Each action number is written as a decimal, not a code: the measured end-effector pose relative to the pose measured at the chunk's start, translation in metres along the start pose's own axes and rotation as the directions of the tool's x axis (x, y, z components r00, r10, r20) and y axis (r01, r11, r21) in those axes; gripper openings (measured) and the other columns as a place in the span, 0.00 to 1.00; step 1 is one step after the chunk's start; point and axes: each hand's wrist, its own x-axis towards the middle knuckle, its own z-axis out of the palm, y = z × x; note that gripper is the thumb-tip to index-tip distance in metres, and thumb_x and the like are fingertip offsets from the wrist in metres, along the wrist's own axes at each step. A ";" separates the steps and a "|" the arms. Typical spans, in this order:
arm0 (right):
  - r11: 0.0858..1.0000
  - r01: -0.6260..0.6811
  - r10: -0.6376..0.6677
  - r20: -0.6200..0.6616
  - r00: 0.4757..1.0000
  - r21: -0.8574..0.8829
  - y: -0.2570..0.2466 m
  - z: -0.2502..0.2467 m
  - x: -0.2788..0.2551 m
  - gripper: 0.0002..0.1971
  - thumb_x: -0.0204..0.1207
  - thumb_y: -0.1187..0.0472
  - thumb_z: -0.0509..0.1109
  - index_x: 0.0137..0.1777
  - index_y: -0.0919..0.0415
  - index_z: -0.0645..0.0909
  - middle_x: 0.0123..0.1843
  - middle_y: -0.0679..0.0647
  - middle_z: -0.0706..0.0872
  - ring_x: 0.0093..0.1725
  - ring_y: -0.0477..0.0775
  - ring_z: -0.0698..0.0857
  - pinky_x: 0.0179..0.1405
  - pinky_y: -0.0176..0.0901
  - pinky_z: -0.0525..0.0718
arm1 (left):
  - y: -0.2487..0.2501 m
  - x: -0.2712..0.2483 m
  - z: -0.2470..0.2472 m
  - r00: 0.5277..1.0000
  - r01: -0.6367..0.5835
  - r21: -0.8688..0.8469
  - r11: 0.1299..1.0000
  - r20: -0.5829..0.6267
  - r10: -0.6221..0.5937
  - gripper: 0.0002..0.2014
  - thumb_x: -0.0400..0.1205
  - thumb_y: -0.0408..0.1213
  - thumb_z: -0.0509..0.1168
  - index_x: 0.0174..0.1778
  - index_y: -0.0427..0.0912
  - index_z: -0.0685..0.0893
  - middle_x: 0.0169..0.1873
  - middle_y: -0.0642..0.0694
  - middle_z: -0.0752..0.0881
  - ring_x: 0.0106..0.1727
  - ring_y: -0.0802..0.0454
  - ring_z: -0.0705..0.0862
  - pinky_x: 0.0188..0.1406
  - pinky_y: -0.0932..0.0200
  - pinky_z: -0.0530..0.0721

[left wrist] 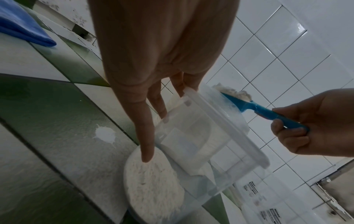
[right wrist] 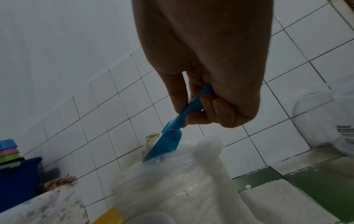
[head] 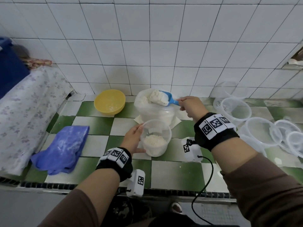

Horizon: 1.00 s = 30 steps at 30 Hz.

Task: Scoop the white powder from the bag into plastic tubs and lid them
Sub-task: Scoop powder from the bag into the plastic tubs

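Note:
A clear plastic tub (head: pixel 161 128) stands on the green-and-white tiled counter, with white powder (head: pixel 154 141) covering its bottom. My left hand (head: pixel 133 140) clasps the tub's left side between thumb and fingers; the left wrist view shows those fingers (left wrist: pixel 145 136) lying along the tub (left wrist: pixel 210 144) wall. Behind it sits the open clear bag (head: pixel 154 112) of powder. My right hand (head: pixel 190 107) grips the handle of a blue scoop (head: pixel 170 99), heaped with powder, held just over the bag's mouth. In the right wrist view the scoop (right wrist: pixel 168 141) points down toward the bag (right wrist: pixel 182 181).
A yellow bowl (head: pixel 109 101) stands left of the bag. A dusty blue cloth (head: pixel 64 149) lies at the front left. Several empty tubs (head: pixel 236 110) and lids (head: pixel 262 133) crowd the right side. The tiled wall is close behind; the counter edge (head: pixel 98 185) runs along the front.

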 end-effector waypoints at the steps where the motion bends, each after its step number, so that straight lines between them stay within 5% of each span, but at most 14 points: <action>1: 0.999 -0.013 0.013 0.005 1.000 0.036 0.000 -0.002 -0.003 0.15 0.80 0.71 0.59 0.64 0.68 0.80 0.35 0.45 0.76 0.31 0.38 0.72 0.17 0.20 0.72 | 0.000 0.000 0.000 1.000 0.000 -0.001 1.000 -0.002 0.000 0.17 0.86 0.50 0.58 0.70 0.52 0.77 0.69 0.45 0.77 0.68 0.40 0.77 0.48 0.33 0.87; 8: 0.990 -0.115 0.107 0.102 0.989 0.079 0.009 -0.012 -0.021 0.15 0.80 0.70 0.58 0.37 0.55 0.80 0.28 0.55 0.74 0.24 0.48 0.63 0.25 0.38 0.58 | 0.000 -0.003 0.002 1.000 0.012 -0.005 1.000 -0.003 -0.012 0.19 0.85 0.51 0.58 0.72 0.52 0.74 0.70 0.46 0.76 0.68 0.41 0.77 0.51 0.31 0.86; 14: 0.990 -0.143 0.144 0.174 0.974 -0.023 0.028 -0.015 -0.034 0.13 0.76 0.73 0.60 0.37 0.59 0.82 0.26 0.58 0.74 0.23 0.49 0.60 0.24 0.38 0.55 | 0.000 -0.005 0.005 1.000 0.005 0.013 1.000 -0.003 -0.005 0.20 0.85 0.53 0.58 0.72 0.53 0.75 0.70 0.47 0.77 0.67 0.41 0.78 0.49 0.34 0.87; 18: 0.997 -0.061 0.068 0.190 0.979 -0.044 0.028 -0.014 -0.044 0.10 0.76 0.76 0.61 0.44 0.67 0.83 0.32 0.52 0.78 0.28 0.47 0.71 0.15 0.27 0.66 | -0.001 -0.005 0.005 1.000 -0.005 0.015 1.000 0.002 0.005 0.20 0.87 0.51 0.55 0.74 0.51 0.74 0.68 0.46 0.78 0.66 0.43 0.79 0.52 0.33 0.86; 20: 0.997 -0.030 0.042 0.168 0.985 -0.078 0.031 -0.010 -0.043 0.10 0.76 0.75 0.61 0.47 0.67 0.84 0.36 0.52 0.81 0.31 0.47 0.74 0.24 0.25 0.72 | -0.001 -0.006 0.005 1.000 -0.008 0.014 1.000 0.002 0.008 0.20 0.87 0.51 0.55 0.74 0.50 0.74 0.69 0.46 0.78 0.66 0.43 0.79 0.53 0.32 0.86; 22: 0.992 0.002 0.018 0.155 0.988 -0.128 0.035 -0.005 -0.040 0.10 0.75 0.74 0.62 0.45 0.66 0.86 0.36 0.53 0.82 0.33 0.48 0.75 0.36 0.34 0.75 | -0.001 -0.006 0.005 1.000 -0.009 0.013 1.000 0.004 0.009 0.20 0.87 0.51 0.55 0.74 0.50 0.74 0.68 0.46 0.78 0.66 0.43 0.79 0.53 0.32 0.85; 27: 0.916 0.166 -0.104 0.181 0.978 -0.366 0.044 0.010 -0.037 0.11 0.75 0.68 0.63 0.47 0.57 0.87 0.45 0.51 0.84 0.46 0.52 0.80 0.41 0.39 0.75 | -0.001 -0.006 0.005 1.000 -0.010 -0.002 1.000 -0.001 0.010 0.19 0.87 0.49 0.56 0.73 0.49 0.75 0.67 0.46 0.79 0.65 0.44 0.80 0.54 0.32 0.85; 30: 0.824 0.279 -0.208 0.194 0.959 -0.493 0.053 0.017 -0.039 0.15 0.74 0.72 0.62 0.48 0.55 0.86 0.43 0.54 0.75 0.46 0.56 0.77 0.45 0.42 0.72 | 0.000 -0.007 0.005 1.000 -0.001 -0.033 0.999 -0.007 0.001 0.19 0.86 0.49 0.58 0.71 0.49 0.77 0.65 0.46 0.81 0.62 0.43 0.81 0.51 0.33 0.87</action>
